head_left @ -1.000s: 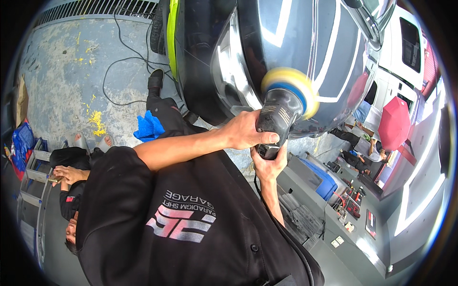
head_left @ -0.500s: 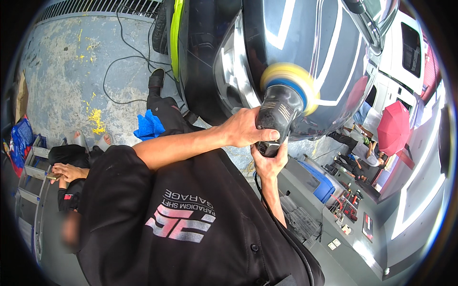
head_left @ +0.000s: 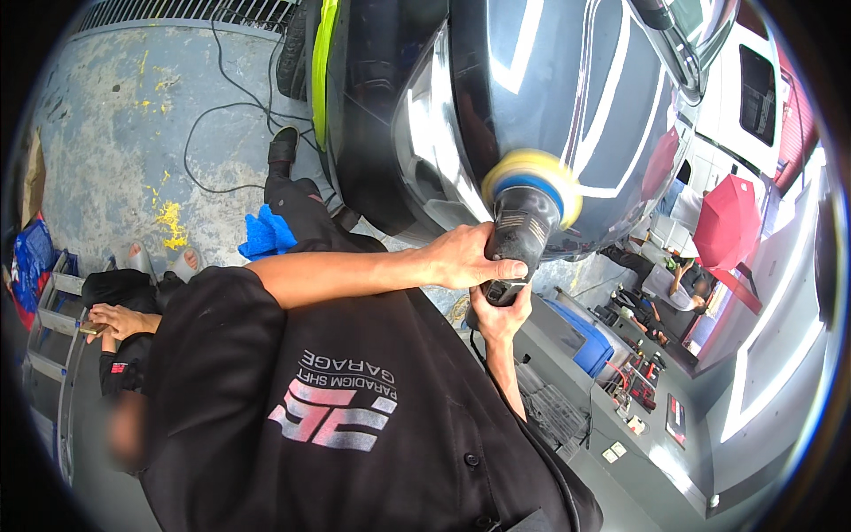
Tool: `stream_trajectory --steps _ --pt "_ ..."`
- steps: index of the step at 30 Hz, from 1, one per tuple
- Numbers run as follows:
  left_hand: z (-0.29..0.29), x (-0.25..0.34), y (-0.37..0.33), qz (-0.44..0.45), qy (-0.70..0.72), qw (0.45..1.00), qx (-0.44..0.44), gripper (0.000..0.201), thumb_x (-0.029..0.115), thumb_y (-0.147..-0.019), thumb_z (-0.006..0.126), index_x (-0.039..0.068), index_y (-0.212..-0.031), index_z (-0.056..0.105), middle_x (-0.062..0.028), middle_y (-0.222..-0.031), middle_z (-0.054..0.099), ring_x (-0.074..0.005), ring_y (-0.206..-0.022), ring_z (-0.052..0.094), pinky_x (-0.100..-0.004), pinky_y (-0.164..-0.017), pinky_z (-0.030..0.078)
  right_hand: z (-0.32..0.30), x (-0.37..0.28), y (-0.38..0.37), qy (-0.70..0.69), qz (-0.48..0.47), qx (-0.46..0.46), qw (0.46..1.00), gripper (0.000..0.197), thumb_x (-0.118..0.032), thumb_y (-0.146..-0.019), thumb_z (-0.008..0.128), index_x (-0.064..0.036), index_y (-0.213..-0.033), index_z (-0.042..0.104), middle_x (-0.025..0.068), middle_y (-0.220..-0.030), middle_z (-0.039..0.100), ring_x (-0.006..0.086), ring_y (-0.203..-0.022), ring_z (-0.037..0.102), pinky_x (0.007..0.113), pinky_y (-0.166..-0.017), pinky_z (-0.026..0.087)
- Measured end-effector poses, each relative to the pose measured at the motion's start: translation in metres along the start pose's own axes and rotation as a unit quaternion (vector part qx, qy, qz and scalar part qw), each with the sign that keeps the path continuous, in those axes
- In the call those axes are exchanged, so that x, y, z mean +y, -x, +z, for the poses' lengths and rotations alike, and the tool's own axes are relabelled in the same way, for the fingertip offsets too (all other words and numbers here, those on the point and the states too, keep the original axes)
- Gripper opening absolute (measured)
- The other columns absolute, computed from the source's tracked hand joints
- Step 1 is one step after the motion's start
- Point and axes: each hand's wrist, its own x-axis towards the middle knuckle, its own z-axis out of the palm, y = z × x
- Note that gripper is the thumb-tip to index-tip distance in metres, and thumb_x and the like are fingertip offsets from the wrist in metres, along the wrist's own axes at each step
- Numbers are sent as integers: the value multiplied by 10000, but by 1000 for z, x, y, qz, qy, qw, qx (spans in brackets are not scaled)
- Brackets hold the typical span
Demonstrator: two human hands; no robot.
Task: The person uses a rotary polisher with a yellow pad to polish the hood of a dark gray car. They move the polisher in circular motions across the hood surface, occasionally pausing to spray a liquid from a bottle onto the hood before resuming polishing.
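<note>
A black power polisher [head_left: 523,232] with a blue backing plate and a yellow foam pad [head_left: 525,167] is held between my two hands. Its pad, blurred at the rim, lies against the glossy dark hood [head_left: 541,106] of a car, beside the headlight [head_left: 434,124]. My left hand [head_left: 463,255] grips the polisher body from the left, thumb across its rear end. Around the handle's end, lower down, my right hand [head_left: 502,312] is closed; part of its fingers is hidden behind the tool. A black cord [head_left: 554,470] runs along my right side.
A blue cloth [head_left: 268,232] hangs by my leg. Cables [head_left: 226,106] lie on the worn floor at left. A seated person [head_left: 120,319] holds a phone beside a ladder [head_left: 49,363]. Right are a blue-lidded bin [head_left: 594,346], tools, a red umbrella [head_left: 727,222] and other people.
The polisher has shifted slightly down toward me, its pad sliding a short way along the hood. Both hands keep their hold and move with it.
</note>
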Motion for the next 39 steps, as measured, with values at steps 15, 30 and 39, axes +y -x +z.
stream_trajectory --steps 15,30,39 --pt "-57 23 10 77 44 986 143 862 756 -894 633 -15 -1280 628 -208 -1063 756 -348 -1045 748 -425 -908 570 45 -61 -54 -53 -55 -27 997 899 -150 -684 948 26 -1455 521 155 -1146 715 248 -973 730 358 -879 575" --pt "-172 82 -25 179 227 939 188 782 697 -1031 419 23 -1408 539 -105 -1296 646 -236 -1173 642 -414 -1033 507 90 -165 -142 -33 -72 -4 997 1086 -250 -665 956 3 -1559 393 240 -1253 640 395 -1134 660 448 -972 544" --pt "-129 65 -8 106 103 975 163 857 757 -1001 434 39 -1465 489 -100 -1373 592 -248 -1261 580 -424 -1080 466 70 -126 -102 -76 -15 1 997 1016 -243 -675 907 -24 -1540 422 199 -1138 645 400 -1015 679 469 -873 558"
